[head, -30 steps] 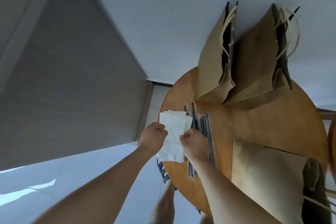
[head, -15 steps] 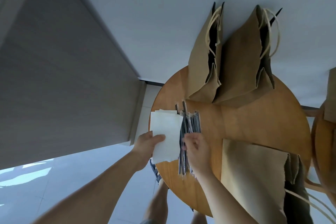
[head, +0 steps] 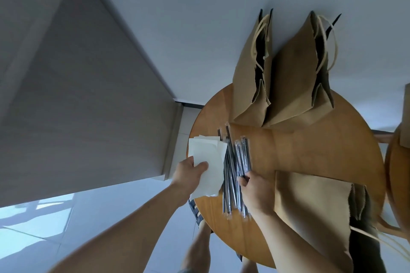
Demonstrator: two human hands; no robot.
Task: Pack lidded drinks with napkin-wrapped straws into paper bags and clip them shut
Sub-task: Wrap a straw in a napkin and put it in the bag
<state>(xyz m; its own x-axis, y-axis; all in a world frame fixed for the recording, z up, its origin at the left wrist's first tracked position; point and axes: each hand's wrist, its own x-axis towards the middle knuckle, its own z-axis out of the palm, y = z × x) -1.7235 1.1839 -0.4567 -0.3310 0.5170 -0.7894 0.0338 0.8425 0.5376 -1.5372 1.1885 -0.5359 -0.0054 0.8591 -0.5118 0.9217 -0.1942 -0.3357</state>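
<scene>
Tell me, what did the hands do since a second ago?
The right hand let go of the napkin and slid right onto the wrapped straws, where its fingers now pinch at them. The left hand still holds the napkin, thumb on top. The standing paper bags, the flat bag and the table stayed put.

Plain white paper napkin (head: pixel 208 162); black plastic-wrapped straws (head: pixel 235 166); plain brown paper bags (head: pixel 292 82) with cream handles; round orange-brown wooden desk (head: pixel 321 150); pale grey floor (head: pixel 88 217).
</scene>
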